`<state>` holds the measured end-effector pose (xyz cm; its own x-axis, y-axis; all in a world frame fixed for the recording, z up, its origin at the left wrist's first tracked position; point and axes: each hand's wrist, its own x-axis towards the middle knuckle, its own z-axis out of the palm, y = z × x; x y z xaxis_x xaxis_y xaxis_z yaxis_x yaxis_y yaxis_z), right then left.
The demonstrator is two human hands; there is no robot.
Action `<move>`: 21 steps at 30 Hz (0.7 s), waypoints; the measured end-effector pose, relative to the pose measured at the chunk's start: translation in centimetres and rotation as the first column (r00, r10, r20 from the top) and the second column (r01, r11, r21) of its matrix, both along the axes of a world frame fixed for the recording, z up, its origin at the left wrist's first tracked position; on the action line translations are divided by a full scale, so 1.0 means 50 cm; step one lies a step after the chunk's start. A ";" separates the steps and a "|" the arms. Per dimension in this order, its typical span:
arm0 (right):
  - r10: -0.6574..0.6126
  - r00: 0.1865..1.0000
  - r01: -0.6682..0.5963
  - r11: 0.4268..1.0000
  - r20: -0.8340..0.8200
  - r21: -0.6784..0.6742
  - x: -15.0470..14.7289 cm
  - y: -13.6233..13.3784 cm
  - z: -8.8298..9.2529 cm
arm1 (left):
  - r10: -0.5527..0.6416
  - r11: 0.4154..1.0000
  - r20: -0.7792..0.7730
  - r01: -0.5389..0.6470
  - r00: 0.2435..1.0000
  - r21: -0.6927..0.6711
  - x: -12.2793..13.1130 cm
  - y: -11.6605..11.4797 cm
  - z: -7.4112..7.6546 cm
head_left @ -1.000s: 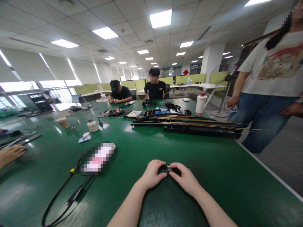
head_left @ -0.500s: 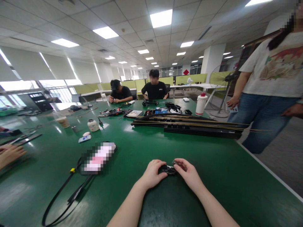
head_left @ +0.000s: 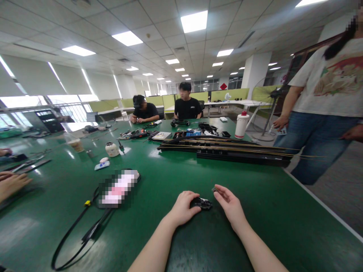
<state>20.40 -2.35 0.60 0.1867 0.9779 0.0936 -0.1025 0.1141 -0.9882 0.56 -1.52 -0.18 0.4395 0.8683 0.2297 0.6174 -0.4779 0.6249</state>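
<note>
On the green table (head_left: 159, 181) in front of me lies a small black device part (head_left: 202, 203) with shiny metallic bits on its upper side. My left hand (head_left: 184, 207) grips its left end between thumb and fingers. Just to the right, my right hand (head_left: 230, 206) is raised a little and pinches a small dark piece (head_left: 214, 190) at its fingertips. That piece is apart from the black part, and its exact kind is too small to make out.
A pixelated phone-like screen (head_left: 120, 189) and a looped black strip (head_left: 61, 238) lie left. Long black rails (head_left: 241, 156) with thin brass rods stretch across beyond my hands. A white bottle (head_left: 241, 126), a jar (head_left: 112, 149) and a cup (head_left: 75, 143) stand farther off. A co-worker's hand (head_left: 14, 184) is at far left.
My right hand has moved right and slightly up, away from the black part, with the small dark piece in its fingers. My left hand stays on the part.
</note>
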 end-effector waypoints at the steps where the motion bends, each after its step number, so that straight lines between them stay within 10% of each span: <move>1: -0.006 1.000 0.006 1.000 0.002 -0.001 0.000 -0.001 0.001 | 0.001 1.000 -0.003 -0.001 1.000 -0.001 0.000 0.000 0.002; 21: -0.038 0.999 0.038 0.999 0.006 -0.015 0.001 -0.004 0.001 | 0.002 1.000 -0.006 -0.002 1.000 -0.007 0.003 -0.006 0.006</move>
